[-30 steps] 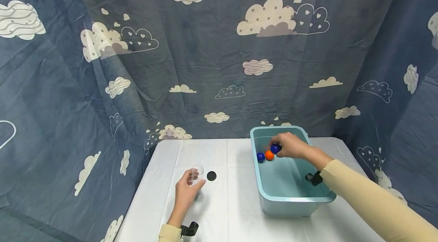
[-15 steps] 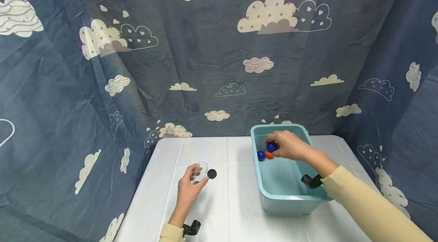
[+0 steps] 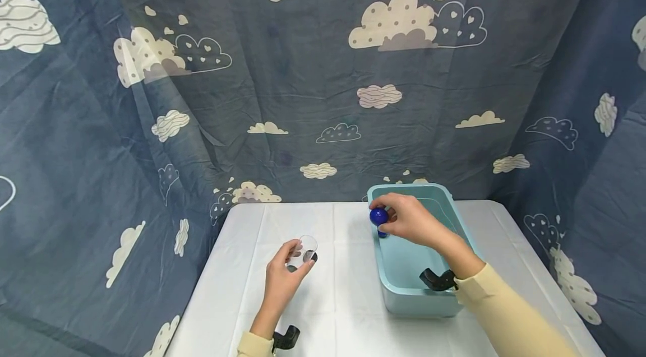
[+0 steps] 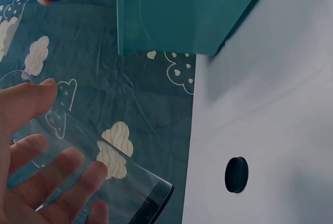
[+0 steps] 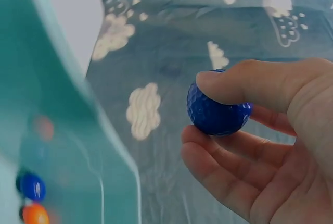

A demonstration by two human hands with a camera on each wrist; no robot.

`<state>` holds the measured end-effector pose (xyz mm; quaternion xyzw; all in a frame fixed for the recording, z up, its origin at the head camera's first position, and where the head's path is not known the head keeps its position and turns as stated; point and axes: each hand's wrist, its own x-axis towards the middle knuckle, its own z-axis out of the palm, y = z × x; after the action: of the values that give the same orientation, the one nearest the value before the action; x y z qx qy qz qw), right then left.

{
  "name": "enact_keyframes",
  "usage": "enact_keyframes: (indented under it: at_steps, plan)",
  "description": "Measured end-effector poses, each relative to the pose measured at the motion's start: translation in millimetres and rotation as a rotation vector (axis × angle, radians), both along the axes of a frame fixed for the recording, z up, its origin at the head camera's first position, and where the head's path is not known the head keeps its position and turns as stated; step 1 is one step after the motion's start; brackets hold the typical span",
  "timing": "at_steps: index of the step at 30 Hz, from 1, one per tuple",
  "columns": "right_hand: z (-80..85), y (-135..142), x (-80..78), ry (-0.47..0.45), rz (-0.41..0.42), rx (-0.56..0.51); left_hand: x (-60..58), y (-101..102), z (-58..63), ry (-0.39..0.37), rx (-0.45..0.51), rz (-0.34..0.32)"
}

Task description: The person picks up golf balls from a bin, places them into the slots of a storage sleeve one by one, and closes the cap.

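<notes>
While left hand (image 3: pixel 282 277) grips clear, dark-based cylinder (image 4: pixel 88 133), right hand (image 3: pixel 411 221) pinches glossy, dimpled blue ball (image 5: pixel 214 116).

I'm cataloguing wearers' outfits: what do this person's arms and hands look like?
Both plain, pale yellow sleeves stop short of the left hand and right hand, which are ungloved, with no rings showing. A black, bent device shows near each cuff.

No text or number could be read; the blue ball (image 5: pixel 216 110) in the right hand (image 5: pixel 283 166) bore pale marks (image 5: pixel 245 110), but these were illegible.
</notes>
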<state>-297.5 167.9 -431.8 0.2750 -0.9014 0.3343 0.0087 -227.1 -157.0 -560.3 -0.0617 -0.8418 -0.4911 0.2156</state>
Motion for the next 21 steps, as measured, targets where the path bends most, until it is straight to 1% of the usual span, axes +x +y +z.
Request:
enact_keyframes:
  at_steps: [3, 7, 10, 15, 17, 21]
  plan:
    - [-1.6, -10.9, 7.5, -0.015, -0.009, -0.044, 1.8, 2.5, 2.5, -0.012, -0.004, 0.007]
    - [-8.0, -24.3, 14.8, -0.028, -0.030, -0.092, 2.6, 4.8, 1.9, 0.012, -0.009, 0.003]
    - [-14.0, -35.6, 18.4, -0.032, -0.031, -0.127, 3.8, 5.9, 0.8, 0.029, -0.007, -0.004]
    - [-19.5, -56.8, 23.4, -0.060, 0.012, -0.223, 7.4, 7.9, 2.4, 0.023, 0.017, -0.001]
    - [-20.6, -64.7, 24.9, -0.076, 0.027, -0.260, 8.7, 8.5, 3.7, 0.004, 0.031, 0.003]
    - [-22.7, -77.9, 27.0, -0.102, 0.050, -0.294, 10.5, 9.2, 6.7, -0.026, 0.052, 0.003]
